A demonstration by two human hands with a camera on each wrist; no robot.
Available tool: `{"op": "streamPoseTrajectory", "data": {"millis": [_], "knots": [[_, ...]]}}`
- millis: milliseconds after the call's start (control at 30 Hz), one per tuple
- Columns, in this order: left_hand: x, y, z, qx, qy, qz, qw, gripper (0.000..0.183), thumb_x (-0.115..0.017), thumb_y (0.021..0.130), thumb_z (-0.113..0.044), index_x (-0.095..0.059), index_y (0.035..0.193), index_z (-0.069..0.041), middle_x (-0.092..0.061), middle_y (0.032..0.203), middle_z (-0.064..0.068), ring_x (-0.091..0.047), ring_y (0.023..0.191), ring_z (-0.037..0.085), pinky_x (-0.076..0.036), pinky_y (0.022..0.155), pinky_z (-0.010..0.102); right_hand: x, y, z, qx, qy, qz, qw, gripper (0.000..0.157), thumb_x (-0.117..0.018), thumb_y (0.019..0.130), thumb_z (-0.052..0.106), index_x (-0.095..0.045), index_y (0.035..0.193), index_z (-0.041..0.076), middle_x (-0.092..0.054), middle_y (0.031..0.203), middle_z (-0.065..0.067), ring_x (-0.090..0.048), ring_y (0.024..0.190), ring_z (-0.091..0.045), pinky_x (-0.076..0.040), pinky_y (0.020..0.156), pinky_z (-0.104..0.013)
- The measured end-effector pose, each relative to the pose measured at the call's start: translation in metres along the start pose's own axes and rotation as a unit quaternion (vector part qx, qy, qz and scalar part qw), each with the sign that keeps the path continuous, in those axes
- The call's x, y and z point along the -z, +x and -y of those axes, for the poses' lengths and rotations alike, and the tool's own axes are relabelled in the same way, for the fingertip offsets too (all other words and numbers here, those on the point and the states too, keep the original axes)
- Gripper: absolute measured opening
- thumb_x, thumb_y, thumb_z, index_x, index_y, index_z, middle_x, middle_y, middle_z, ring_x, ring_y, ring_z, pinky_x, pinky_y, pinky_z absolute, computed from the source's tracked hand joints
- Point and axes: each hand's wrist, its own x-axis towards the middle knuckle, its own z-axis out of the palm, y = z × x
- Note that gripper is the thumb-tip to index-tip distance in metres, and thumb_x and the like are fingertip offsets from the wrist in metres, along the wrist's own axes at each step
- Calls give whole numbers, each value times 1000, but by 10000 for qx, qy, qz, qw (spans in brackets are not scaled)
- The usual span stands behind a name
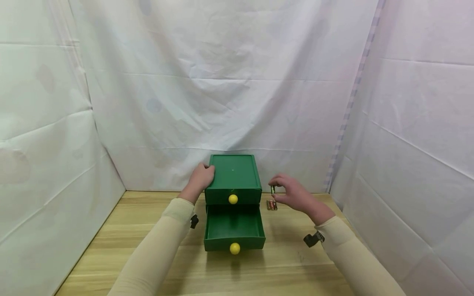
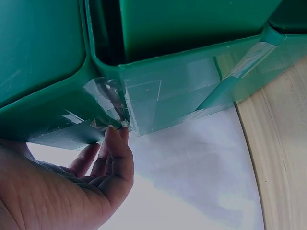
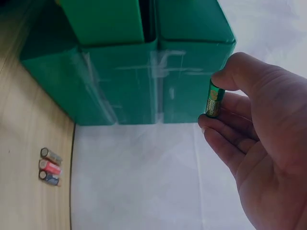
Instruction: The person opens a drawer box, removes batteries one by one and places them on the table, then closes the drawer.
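A green drawer unit (image 1: 235,172) with yellow knobs stands at the back of the table, its lower drawer (image 1: 235,226) pulled out. At its left side, my left hand (image 1: 200,177) rests against the upper part; in the left wrist view bent fingertips (image 2: 117,132) touch the taped side wall, and the thumb is hidden. To the right of the unit, my right hand (image 1: 292,194) pinches a small green battery (image 3: 214,99) between thumb and fingers, held upright above the table. Below that hand, three batteries (image 3: 50,166) lie side by side on the wood.
White cloth walls (image 1: 222,102) enclose the wooden table (image 1: 296,267) at the back and both sides. The upper drawer (image 1: 218,196) is closed, while the lower one juts toward the front, its inside visible. Clear tape (image 2: 144,105) runs over the unit's side.
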Motion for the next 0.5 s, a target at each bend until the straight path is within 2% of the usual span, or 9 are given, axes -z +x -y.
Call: {"op": "streamPoseTrajectory", "data": {"millis": [300, 500], "knots": [[0, 0, 0, -5, 19, 2, 10000, 60, -37, 116, -43, -44, 157, 1, -50, 157, 24, -55, 131, 38, -48, 110, 57, -6, 0, -24, -481, 98, 127, 9987, 33, -81, 102, 9, -73, 134, 7, -68, 135, -9, -66, 124, -33, -55, 105, -57], [-1, -1, 0, -31, 12, -48, 10000, 59, -38, 116, -43, -45, 155, 1, -52, 155, 23, -56, 130, 38, -49, 110, 57, -10, 0, -40, -687, 183, 65, 9975, 33, -79, 101, 6, -72, 134, 3, -67, 136, -14, -65, 127, -39, -54, 107, -59]]}}
